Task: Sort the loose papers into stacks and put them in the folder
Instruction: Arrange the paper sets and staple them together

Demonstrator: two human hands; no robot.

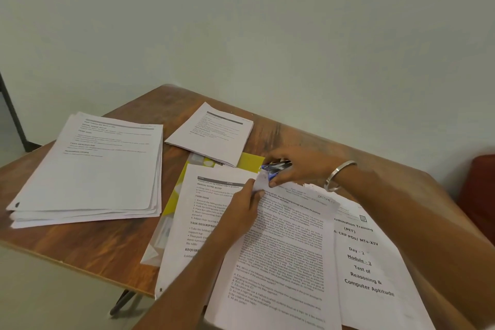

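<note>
Against a pale wall, the table (pixel 88 244) is carrying papers. Left hand (pixel 241 211) is pinching the top corner of a sheet (pixel 281 249) near the front edge; right hand (pixel 297 166) is gripping a blue stapler (pixel 276 169) there. Yellow folder (pixel 251 162) is lying underneath, mid-table.

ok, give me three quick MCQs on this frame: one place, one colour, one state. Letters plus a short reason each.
1. Where is the biggest stack of papers?
A. table's left side
B. on the folder
C. under the right hand

2. What colour is the folder?
A. red
B. yellow
C. black

3. What is the right hand doing?
A. resting flat
B. gripping a blue stapler
C. out of view

Answers: 1 A, it lies left on the table. 2 B, yellow shows beneath the sheets. 3 B, fingers curl round it at the sheet corner that the left hand pinches.
</note>
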